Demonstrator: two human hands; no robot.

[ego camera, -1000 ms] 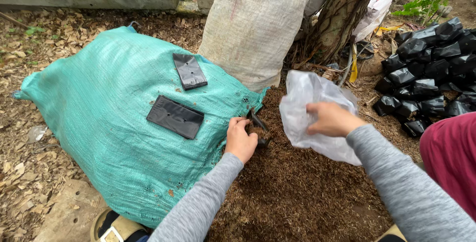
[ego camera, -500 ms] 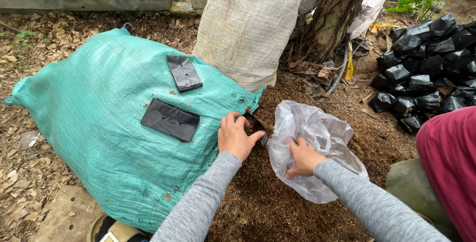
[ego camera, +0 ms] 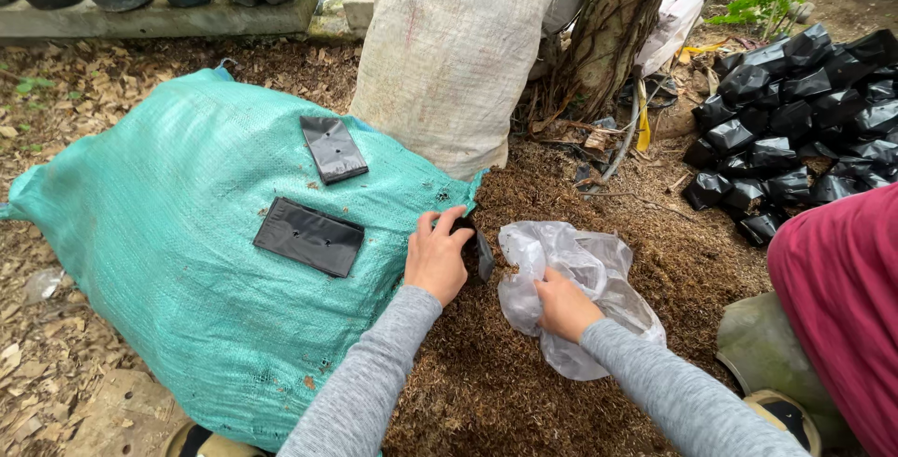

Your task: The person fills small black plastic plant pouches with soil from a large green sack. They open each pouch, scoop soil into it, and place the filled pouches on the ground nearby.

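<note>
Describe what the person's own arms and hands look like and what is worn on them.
Both arms are covered by long, close-fitting grey knit sleeves that end at the wrists. The left hand and right hand are bare: no gloves, and no rings, watch or bracelet can be seen. The sleeves are plain, without markings.

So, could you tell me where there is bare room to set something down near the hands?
Free: the green sack left of the two flat black bags, and the mulch between the forearms. Crowded: the gap between left hand and right hand with the clear plastic bag, and the black bag pile.
</note>
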